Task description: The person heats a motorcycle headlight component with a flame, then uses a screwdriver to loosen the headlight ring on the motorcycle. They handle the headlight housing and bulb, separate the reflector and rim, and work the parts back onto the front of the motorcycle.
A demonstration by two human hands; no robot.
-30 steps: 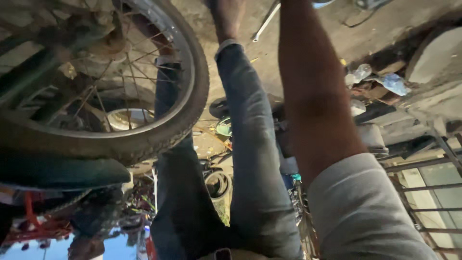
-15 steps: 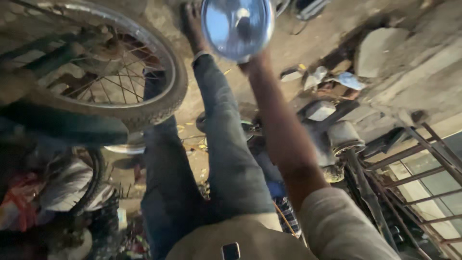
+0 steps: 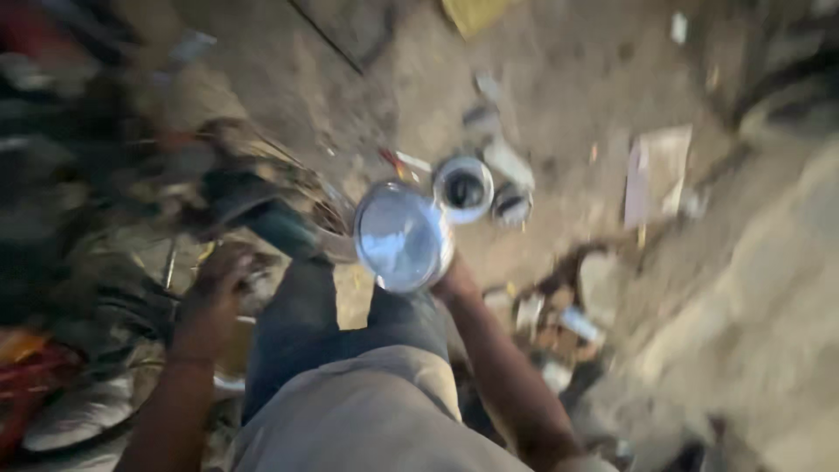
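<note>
My right hand (image 3: 453, 278) grips a round shiny headlamp (image 3: 400, 238) by its lower right edge, with the glass face turned toward me. It is held over my jeans-clad legs (image 3: 350, 319). My left hand (image 3: 220, 281) is lower left, fingers curled close to dark bike parts (image 3: 262, 210); blur hides whether it grips anything. Just beyond the headlamp, two round metal rings or lamp shells (image 3: 464, 187) lie on the dirt floor.
The dirt floor (image 3: 559, 96) is littered with scraps and a pale flat sheet (image 3: 657, 170). Dark motorcycle parts crowd the left side. A red object (image 3: 26, 376) sits at the lower left. A pale blurred mass (image 3: 752, 323) fills the right.
The view has swung from the spoked wheel down to the floor. My right hand has brought the headlamp lower, and my left hand has come into view at the lower left.
</note>
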